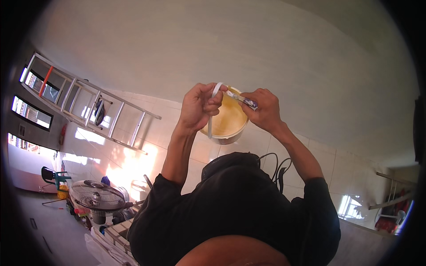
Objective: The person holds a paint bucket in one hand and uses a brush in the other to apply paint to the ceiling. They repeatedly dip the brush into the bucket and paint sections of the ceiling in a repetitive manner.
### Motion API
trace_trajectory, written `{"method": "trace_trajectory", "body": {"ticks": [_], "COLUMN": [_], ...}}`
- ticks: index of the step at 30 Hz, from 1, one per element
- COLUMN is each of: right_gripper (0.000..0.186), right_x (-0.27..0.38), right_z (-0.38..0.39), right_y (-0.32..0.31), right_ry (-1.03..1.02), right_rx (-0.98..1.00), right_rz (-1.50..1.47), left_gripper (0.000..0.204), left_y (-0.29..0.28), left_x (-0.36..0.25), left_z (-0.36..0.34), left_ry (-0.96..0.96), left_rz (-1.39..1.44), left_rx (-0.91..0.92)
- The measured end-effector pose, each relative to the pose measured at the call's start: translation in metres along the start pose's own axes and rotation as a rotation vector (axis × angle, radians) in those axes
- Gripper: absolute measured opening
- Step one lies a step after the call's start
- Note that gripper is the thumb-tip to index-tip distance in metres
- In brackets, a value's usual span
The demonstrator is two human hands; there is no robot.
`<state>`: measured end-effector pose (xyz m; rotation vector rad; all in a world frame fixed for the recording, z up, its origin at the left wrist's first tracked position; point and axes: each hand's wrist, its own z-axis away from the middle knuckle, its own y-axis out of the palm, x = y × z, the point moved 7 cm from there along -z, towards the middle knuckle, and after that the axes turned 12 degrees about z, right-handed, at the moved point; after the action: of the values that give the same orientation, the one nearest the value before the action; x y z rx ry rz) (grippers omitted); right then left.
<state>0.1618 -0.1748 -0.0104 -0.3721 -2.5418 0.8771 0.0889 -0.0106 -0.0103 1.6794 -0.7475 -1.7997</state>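
Both my arms reach forward over a round bucket (226, 128) with a pale yellow inside. My left hand (198, 107) is closed, with a white strip (210, 126) looping over its fingers and hanging down in front of the bucket. In my right hand (265, 108) is a narrow, whitish object with dark marks (242, 99), pinched between thumb and fingers. Its other end reaches toward my left fingertips. Whether the strip and this object are joined, I cannot tell.
A pale plastered wall (248, 48) rises ahead. An aluminium ladder (84, 99) leans at the left, with a standing fan (96, 197) and a green chair (57, 175) below it. Black cables (278, 166) loop beside my body. Sunlight falls on the tiled surface (133, 166).
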Motion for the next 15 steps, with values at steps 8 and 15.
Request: {"method": "trace_trajectory", "body": {"ticks": [8, 15], "right_gripper": [0.023, 0.023], "right_x": [0.000, -0.010], "right_z": [0.020, 0.012], "right_y": [0.029, 0.022], "right_ry": [0.422, 0.361], "right_rx": [0.388, 0.169], "right_rz": [-0.547, -0.386], "left_gripper": [0.046, 0.046], "left_y": [0.001, 0.001], "left_x": [0.002, 0.002], "left_z": [-0.005, -0.005], "left_ry": [-0.012, -0.009], "left_rz": [0.020, 0.039], "left_rx": [0.009, 0.033]}}
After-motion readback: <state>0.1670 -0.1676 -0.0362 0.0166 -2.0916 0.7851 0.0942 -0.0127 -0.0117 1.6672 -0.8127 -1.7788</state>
